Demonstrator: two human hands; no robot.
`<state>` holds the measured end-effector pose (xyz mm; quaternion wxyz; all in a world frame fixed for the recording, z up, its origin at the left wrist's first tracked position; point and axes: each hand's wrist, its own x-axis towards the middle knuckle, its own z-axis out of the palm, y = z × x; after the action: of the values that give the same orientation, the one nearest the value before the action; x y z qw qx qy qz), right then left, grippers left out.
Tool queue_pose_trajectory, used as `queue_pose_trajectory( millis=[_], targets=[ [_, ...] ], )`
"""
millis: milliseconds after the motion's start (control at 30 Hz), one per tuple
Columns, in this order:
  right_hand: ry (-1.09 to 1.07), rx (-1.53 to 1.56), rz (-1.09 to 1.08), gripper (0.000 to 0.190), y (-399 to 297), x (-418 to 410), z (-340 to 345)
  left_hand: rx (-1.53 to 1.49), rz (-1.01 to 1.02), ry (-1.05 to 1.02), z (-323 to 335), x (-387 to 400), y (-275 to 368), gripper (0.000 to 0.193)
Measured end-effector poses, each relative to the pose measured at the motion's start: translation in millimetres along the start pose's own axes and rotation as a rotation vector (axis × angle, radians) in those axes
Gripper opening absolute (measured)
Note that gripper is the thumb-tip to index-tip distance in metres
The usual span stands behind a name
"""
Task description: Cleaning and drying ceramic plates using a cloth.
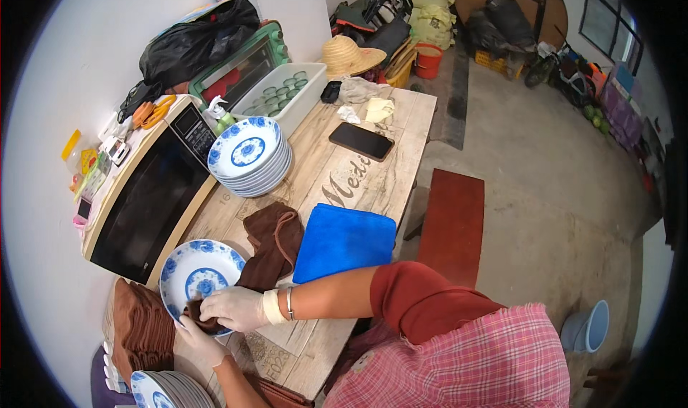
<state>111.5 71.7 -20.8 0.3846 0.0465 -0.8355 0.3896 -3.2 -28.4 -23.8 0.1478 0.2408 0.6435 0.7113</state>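
Observation:
A blue-and-white floral plate point(180, 268) is tilted above the wood-patterned table. My gloved left hand point(201, 341) grips its near rim, with the fingers partly hidden beneath it. On the plate's inner face, my gloved right hand point(231, 307) presses a bunched brown cloth point(198, 322). Another brown cloth point(271, 241) trails from beside the right wrist across the table, next to a folded blue cloth point(345, 241). Left of the plate rises a pile of folded brown cloths point(141, 327). One stack of matching plates point(250, 158) stands beyond; another stack point(172, 391) is at the bottom edge.
A microwave oven point(156, 198) lines the table's left side. Farther back are a spray bottle point(220, 115), a white plastic bin point(301, 99) of glass jars and a straw hat point(349, 56). A smartphone point(362, 141) lies near the right edge, with a red bench point(451, 225) beyond.

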Motion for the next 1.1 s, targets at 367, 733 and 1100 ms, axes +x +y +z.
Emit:
queue_pose_trajectory(
  millis=[367,733,1100],
  targets=[
    [0.264,-0.431,0.46,0.021,27,13,-67,0.182,0.173,-0.147,14,-23,16,0.044],
    [-0.065,-0.036,0.117,0.022,-13,0,-12,-0.032,0.095,-0.133,0,-8,-3,0.038],
    [0.231,-0.546,0.348,0.017,32,16,-62,0.161,0.212,-0.1,21,-24,11,0.039]
  ],
)
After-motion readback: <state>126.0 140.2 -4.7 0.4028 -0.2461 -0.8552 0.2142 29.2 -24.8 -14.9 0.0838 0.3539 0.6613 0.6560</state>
